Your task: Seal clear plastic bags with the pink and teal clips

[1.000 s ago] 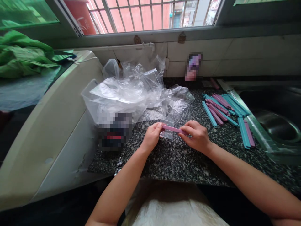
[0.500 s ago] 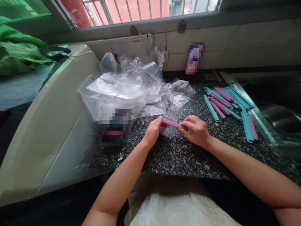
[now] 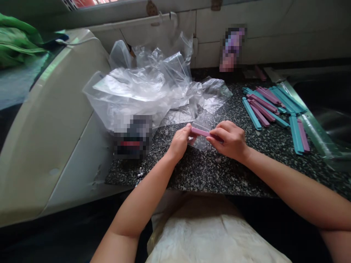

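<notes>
A pink bag clip (image 3: 200, 132) spans the gap between my two hands, with a small clear plastic bag (image 3: 201, 125) caught along it; part of the bag hangs below. My left hand (image 3: 179, 141) grips the clip's left end, its thumb on top. Fingers and thumb of my right hand (image 3: 229, 140) pinch the right end and hide it. Whether the clip is fully closed over the bag, I cannot tell. To the right lies a loose pile of pink and teal bag clips (image 3: 264, 106).
Crumpled clear plastic bags (image 3: 142, 84) cover the back left of the speckled counter (image 3: 219, 175). A blurred-out dark item (image 3: 134, 137) sits before them. A metal sink (image 3: 318, 128) borders the clips; a pale appliance (image 3: 55, 117) stands at left. Another blurred-out item (image 3: 231, 49) leans on the wall.
The camera view has tilted down, so the scene sits higher in the picture. My right hand covers slightly more of the clip's right end; both hands keep hold of it.
</notes>
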The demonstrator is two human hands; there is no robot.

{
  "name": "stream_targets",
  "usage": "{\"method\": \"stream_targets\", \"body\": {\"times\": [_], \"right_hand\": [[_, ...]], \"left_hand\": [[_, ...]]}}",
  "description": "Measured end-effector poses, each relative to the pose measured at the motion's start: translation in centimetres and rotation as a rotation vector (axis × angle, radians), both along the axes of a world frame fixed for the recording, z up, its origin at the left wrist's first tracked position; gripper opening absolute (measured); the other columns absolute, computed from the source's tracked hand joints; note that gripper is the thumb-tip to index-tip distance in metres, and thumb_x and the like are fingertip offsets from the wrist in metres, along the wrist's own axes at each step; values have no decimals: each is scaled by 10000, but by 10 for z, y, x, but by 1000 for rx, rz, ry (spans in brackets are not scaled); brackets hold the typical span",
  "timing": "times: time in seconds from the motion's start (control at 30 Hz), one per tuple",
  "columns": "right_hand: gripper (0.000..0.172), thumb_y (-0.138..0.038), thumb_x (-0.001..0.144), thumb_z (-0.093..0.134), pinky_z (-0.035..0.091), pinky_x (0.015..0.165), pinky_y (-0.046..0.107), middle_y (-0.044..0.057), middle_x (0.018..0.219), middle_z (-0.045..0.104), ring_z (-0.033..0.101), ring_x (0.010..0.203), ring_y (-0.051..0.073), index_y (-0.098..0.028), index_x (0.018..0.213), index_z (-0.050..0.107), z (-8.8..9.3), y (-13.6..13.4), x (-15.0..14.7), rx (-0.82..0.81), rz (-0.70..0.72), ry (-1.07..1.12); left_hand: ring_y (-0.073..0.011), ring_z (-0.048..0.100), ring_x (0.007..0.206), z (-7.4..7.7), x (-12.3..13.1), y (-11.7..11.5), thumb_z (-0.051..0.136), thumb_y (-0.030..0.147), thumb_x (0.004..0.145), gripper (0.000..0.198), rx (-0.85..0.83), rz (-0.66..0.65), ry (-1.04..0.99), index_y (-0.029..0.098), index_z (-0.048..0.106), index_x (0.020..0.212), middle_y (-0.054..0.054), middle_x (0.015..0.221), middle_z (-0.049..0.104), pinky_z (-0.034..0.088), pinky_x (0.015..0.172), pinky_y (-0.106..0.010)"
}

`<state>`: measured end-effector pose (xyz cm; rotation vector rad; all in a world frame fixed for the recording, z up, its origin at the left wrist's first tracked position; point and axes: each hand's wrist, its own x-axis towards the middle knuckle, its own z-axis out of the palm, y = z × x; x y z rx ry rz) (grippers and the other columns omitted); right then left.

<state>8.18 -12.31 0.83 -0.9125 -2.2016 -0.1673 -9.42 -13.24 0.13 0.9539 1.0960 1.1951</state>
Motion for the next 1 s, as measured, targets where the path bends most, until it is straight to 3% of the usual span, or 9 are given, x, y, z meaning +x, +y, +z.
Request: {"method": "stream_targets", "body": {"times": [0.2,0.5,0.77,1.0], "right_hand": [[240,-371,848,509,380,525,240,16,641,553,505,573,115,-179,734,600,-9,4,1,10,2,-52],[211,-341,859,494,404,532,233,20,632,563,511,569,117,-183,748,582,-9,6,2,57,30,-60],[215,-317,863,491,407,546,224,20,611,560,508,574,118,-173,731,581,-8,5,2,112,49,-42],[215,-318,864,487,410,557,226,22,618,564,509,581,120,-178,732,583,-7,4,3,89,53,-23]], "left_hand": [[-94,424,495,-4,-1,1,496,456,792,374,0,10,-48,140,567,605,-19,558,555,309,466,-222],[-74,385,452,-3,3,1,505,348,799,303,-23,49,-124,138,533,582,14,506,503,284,457,-211],[-95,452,498,-11,2,4,592,423,699,302,-41,55,-154,139,560,603,4,548,566,321,475,-212],[-91,442,497,-9,4,4,602,421,671,301,-63,83,-188,142,545,574,16,532,547,334,504,-220]]}}
